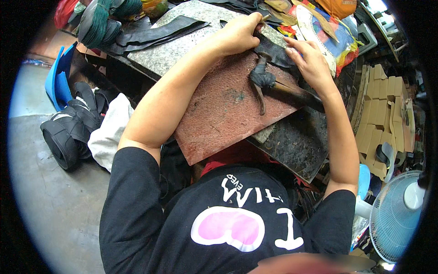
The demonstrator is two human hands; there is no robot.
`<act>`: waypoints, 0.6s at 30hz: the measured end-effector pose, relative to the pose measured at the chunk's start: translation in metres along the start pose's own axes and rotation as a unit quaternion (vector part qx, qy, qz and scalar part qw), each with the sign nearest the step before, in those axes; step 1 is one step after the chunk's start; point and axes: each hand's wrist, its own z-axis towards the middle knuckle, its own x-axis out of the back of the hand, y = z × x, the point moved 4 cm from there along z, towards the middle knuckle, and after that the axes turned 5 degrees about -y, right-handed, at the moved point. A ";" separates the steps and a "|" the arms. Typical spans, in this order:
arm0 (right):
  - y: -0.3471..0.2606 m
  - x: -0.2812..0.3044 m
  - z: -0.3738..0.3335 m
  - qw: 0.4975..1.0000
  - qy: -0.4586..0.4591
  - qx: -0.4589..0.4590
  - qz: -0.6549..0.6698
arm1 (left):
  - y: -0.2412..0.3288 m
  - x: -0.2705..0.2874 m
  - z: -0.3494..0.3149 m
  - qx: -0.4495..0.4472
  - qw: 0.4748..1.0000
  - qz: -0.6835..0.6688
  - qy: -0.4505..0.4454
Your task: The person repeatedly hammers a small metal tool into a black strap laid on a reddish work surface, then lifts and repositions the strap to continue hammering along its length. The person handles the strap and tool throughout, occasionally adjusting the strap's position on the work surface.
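Your left hand [239,36] is pinching something too hidden to name, above the black leather [273,50] on the desk [296,146]. Your right hand [314,64] is hovering nearby, fingers parted. A hammer [263,77] is lying closer to you. Work is seemingly underway; nothing is showing what is finished or remaining.

There's a strip of black, pebbled leather [279,52] at the far end of the reddish board [219,109], partly hidden. On the board lies the hammer [262,77], head wrapped in black, curved prong toward the near edge, worn brown handle slanting off right.
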 end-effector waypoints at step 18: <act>0.019 -0.022 0.026 0.857 -0.188 -0.164 0.450 | -0.017 0.005 -0.001 0.124 0.925 -0.358 -0.023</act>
